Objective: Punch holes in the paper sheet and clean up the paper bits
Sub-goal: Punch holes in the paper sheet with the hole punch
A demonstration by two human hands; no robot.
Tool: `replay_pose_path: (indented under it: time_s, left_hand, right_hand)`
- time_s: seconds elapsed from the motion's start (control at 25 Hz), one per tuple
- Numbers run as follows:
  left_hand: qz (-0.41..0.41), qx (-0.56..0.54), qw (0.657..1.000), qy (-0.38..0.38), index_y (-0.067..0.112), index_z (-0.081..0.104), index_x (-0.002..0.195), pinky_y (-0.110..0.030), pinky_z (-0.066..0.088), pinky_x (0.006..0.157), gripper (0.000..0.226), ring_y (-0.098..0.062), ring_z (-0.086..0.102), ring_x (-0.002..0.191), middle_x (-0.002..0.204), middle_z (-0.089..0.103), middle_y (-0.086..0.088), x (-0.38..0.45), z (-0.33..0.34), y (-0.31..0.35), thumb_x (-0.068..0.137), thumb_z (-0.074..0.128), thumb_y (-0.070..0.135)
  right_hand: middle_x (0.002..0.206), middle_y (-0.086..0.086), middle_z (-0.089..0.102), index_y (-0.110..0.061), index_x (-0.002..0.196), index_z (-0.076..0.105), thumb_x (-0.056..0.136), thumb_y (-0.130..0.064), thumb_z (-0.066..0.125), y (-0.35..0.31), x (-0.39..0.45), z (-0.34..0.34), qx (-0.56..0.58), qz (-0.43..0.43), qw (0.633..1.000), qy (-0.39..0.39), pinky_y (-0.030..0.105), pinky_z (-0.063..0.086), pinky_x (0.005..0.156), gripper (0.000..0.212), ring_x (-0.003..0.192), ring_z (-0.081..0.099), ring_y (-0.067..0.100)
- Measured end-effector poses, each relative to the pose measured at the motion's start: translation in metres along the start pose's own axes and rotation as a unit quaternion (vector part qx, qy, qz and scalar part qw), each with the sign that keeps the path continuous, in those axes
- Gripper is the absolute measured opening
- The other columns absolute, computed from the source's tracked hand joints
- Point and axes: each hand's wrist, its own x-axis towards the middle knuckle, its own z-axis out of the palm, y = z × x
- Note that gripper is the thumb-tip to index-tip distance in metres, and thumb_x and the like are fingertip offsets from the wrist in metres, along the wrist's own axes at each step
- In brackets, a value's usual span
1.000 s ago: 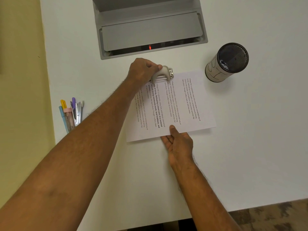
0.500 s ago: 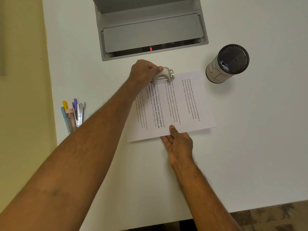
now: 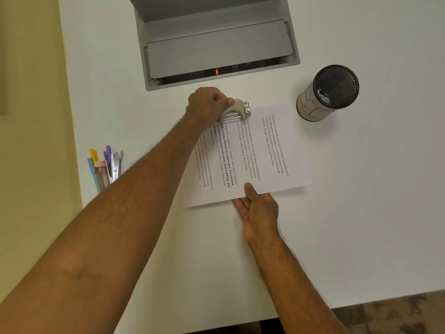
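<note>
A printed white paper sheet [image 3: 260, 153] lies on the white desk [image 3: 361, 213]. Its far edge sits inside a silver hole punch [image 3: 237, 110]. My left hand [image 3: 207, 104] is closed over the punch's lever from the left. My right hand [image 3: 256, 209] grips the sheet's near edge, thumb on top and fingers underneath. No loose paper bits show on the desk.
A black mesh cup [image 3: 328, 92] with white paper scraps inside stands at the sheet's far right. Several pens and a stapler [image 3: 106, 167] lie at the desk's left edge. A grey cable hatch [image 3: 216, 51] is set into the desk beyond the punch.
The view has shifted slightly. Both hands, the punch and the sheet stay where they were.
</note>
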Motion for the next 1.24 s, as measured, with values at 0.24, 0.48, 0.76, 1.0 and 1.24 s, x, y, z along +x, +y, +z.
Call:
replay_pose_path:
  time_s: [0.24,0.48,0.76,1.0,1.24]
  left_hand:
    - [0.001,0.01,1.0,0.005,0.019,0.069,0.11,-0.044,0.058,0.096,0.03,-0.024,0.068,0.103,0.12,0.071,-0.006,0.005,0.0,-0.002,0.095,0.067,0.045]
    - [-0.003,0.079,0.996,0.027,0.026,0.063,0.093,-0.045,0.052,0.099,0.023,-0.024,0.06,0.112,0.111,0.069,-0.002,0.012,0.008,0.0,0.095,0.065,0.049]
    - [0.002,0.09,0.995,0.033,0.022,0.066,0.094,-0.046,0.052,0.098,0.027,-0.024,0.06,0.109,0.108,0.071,-0.004,0.014,0.01,-0.001,0.096,0.064,0.049]
    - [-0.005,0.032,0.999,0.009,0.014,0.07,0.103,-0.049,0.056,0.098,0.033,-0.028,0.067,0.107,0.108,0.073,-0.007,0.01,0.004,0.0,0.096,0.066,0.045]
    - [0.026,0.013,0.999,0.019,0.012,0.075,0.101,-0.033,0.057,0.085,0.034,-0.019,0.068,0.086,0.1,0.076,-0.007,0.002,0.002,-0.005,0.097,0.065,0.044]
  right_hand:
    - [0.104,0.01,0.08,-0.008,0.11,0.07,0.095,-0.006,0.072,0.001,0.002,0.0,-0.006,0.001,1.0,0.009,0.03,0.066,0.067,0.015,0.08,0.08,0.016]
    - [0.1,0.008,0.081,-0.009,0.108,0.07,0.095,-0.007,0.073,0.003,0.004,0.0,-0.008,0.0,1.0,0.013,0.03,0.065,0.066,0.013,0.082,0.08,0.017]
    - [0.099,0.005,0.082,-0.01,0.11,0.072,0.095,-0.008,0.073,0.004,0.005,-0.002,-0.011,-0.002,1.0,0.005,0.031,0.066,0.07,0.015,0.088,0.08,0.019]
    - [0.095,0.006,0.081,-0.009,0.102,0.07,0.094,-0.007,0.073,0.002,0.004,-0.002,-0.007,0.003,1.0,0.006,0.029,0.065,0.066,0.009,0.08,0.08,0.016]
    - [0.091,0.004,0.081,-0.009,0.103,0.07,0.095,-0.006,0.072,0.001,0.001,-0.002,-0.005,0.003,1.0,-0.006,0.03,0.065,0.068,0.009,0.079,0.079,0.016]
